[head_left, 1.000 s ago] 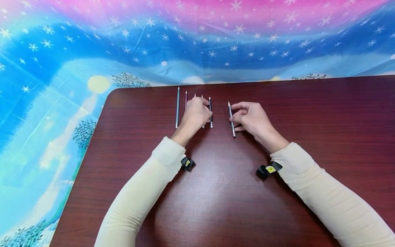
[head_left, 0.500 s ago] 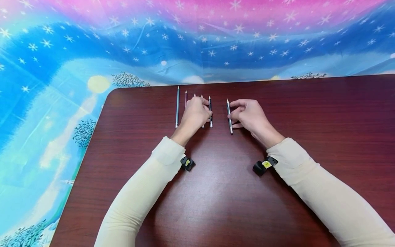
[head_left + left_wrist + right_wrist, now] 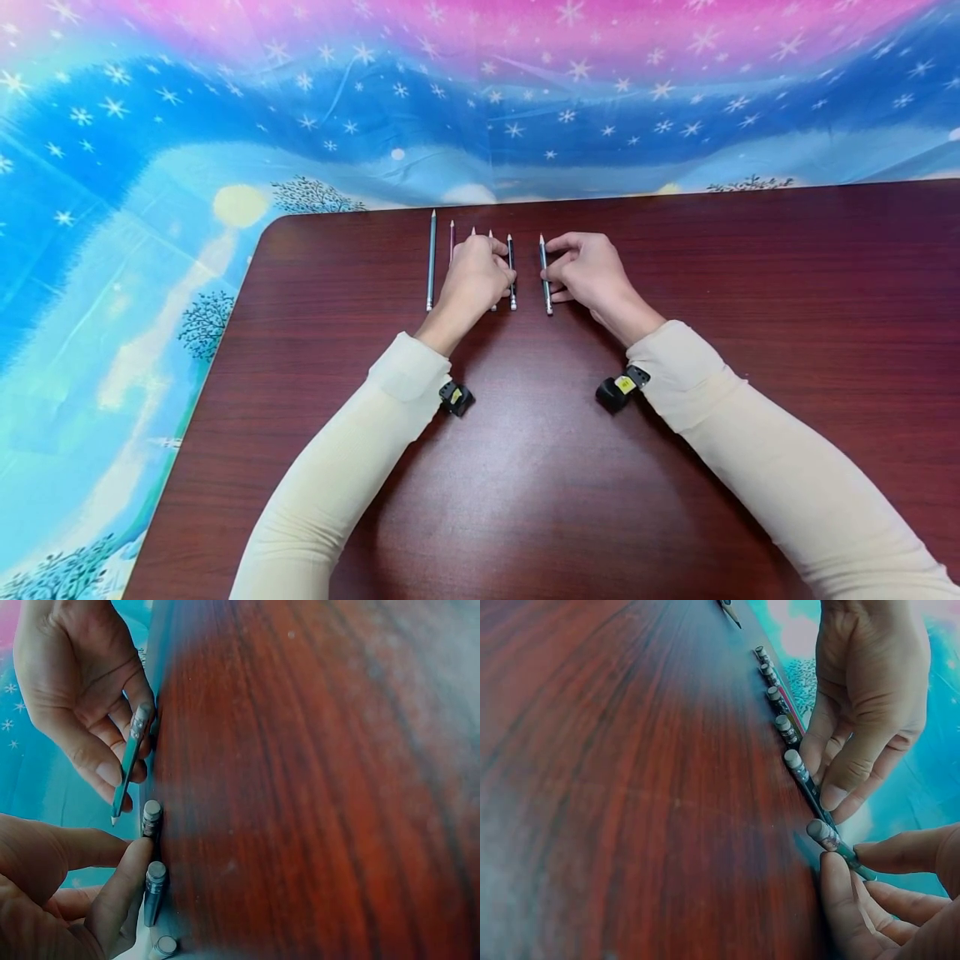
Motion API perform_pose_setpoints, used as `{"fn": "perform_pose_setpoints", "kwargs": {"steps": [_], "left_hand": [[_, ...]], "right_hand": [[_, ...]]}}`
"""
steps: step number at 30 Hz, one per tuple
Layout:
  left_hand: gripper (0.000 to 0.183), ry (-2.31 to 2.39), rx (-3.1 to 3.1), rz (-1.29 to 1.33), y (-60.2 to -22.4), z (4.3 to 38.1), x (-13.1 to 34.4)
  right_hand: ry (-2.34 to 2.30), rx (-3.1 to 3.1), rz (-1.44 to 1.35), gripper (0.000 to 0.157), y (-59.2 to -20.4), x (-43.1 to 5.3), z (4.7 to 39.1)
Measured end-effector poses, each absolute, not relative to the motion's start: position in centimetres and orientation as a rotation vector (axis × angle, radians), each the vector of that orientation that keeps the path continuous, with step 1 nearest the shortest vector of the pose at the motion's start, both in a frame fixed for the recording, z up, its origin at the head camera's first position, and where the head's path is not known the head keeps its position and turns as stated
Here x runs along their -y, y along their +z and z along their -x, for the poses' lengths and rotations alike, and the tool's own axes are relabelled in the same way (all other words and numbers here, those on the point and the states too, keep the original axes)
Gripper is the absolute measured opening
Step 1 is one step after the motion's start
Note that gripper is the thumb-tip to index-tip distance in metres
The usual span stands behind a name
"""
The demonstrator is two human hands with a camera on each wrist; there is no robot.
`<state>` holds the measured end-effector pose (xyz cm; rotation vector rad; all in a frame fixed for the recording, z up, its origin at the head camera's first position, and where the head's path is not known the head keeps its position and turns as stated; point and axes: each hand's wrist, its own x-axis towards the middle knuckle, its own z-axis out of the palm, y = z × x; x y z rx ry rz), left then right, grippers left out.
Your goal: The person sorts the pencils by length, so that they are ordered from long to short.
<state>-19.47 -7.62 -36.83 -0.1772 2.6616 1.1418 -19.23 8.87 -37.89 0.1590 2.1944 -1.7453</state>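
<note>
In the head view my right hand [image 3: 592, 271] pinches a green pencil [image 3: 546, 279] between thumb and fingers, its sharpened tip toward the far edge. Just left of it lies a dark pencil [image 3: 512, 262], the last in a row of pencils. My left hand [image 3: 476, 271] pinches this dark pencil by thumb and finger, as the right wrist view shows with the thumb [image 3: 838, 796] against it. The left hand partly covers the middle pencils of the row. A teal pencil [image 3: 431, 262] and a maroon pencil [image 3: 452, 237] lie at its left end. White erasers face me.
The brown wooden table [image 3: 480, 467] has its far edge just beyond the pencil tips. A snowflake-printed cloth [image 3: 487, 108] hangs behind it and down the left side. Another pencil tip [image 3: 730, 613] shows at the top of the right wrist view.
My right hand has slid left and slightly away from me with the green pencil, which now stands closer to the row and nearly parallel to it. The left hand has stayed in place.
</note>
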Motion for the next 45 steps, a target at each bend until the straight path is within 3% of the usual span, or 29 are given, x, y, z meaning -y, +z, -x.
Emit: {"fn": "perform_pose_setpoints", "kwargs": {"steps": [24,45], "left_hand": [[0.036,1.147,-2.65,0.16,-36.7,19.4,7.8],[0.036,1.178,-2.626,0.158,-36.9,19.4,7.8]], "right_hand": [[-1.579,-2.402,-0.168,0.036,-38.2,-7.3,19.9],[-1.532,-2.447,-0.17,0.042,-38.6,-7.4,19.8]]}}
